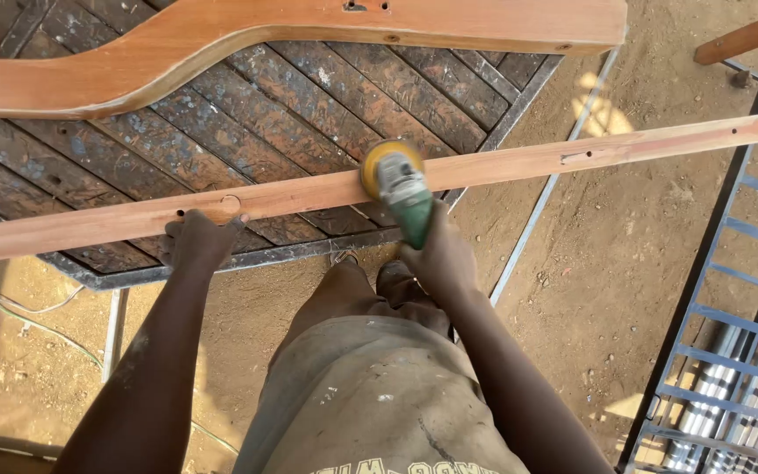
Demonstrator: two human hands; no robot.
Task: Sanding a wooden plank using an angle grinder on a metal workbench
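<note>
Across the middle of the view runs a long wooden rail (519, 162), lying on a dark slatted workbench (309, 105) and sticking out well past the bench's metal edge on both ends, so the right end just hangs over bare dirt ground (625, 290). Left hand (196, 239) is pressed down flat-ish on the rail's near edge, fingers curled over it, right beside a round mark in the wood. Right hand (440, 259) is wrapped tight around the body of a green angle grinder (401, 189), whose yellow sanding disc sits on top of the rail about midway along.

Farther back on the bench there's a curved wooden piece (221, 44), well apart from the rail, with open slats between the two. Off to the right a blue metal grate (730, 351) leans or stands near the rail's far end but not touching it. Thin cable (19, 316) snakes over the dirt at lower left. Plenty of free ground between the bench edge and the grate.
</note>
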